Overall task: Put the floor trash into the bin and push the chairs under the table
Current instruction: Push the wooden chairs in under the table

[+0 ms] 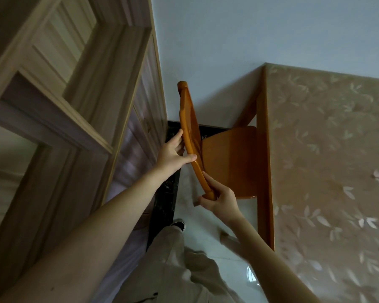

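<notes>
Step in hand: the chair-pushing part of the task; no floor trash and no bin are in view, so how that part stands cannot be judged from here.
Chair: an orange-brown wooden chair (pixel 225 158) stands on the pale floor (pixel 206 228) at the tabletop's left edge, its seat already partly under that edge, its curved top rail (pixel 189 136) towards the person.
Tabletop: covered with a beige leaf-patterned cloth (pixel 328 171); its wooden edge runs along the seat's far side, with a corner near the wall (pixel 228 51).
Left hand (pixel 173 153): on the middle of the top rail, fingers behind the rail and thumb stretched across its near face, so the rail is pinched between them.
Right hand (pixel 220 199): wrapped round the rail's near end at the post, fingers curled shut on the wood.
Surroundings: a panelled wooden door (pixel 59 110) and a dark skirting strip lie close on the chair's left, the wall just behind it.
Next move, as a judgement: a level, even push from both hands towards the tabletop's edge until the backrest meets it, keeping the chair square so the legs do not snag the table's leg.
</notes>
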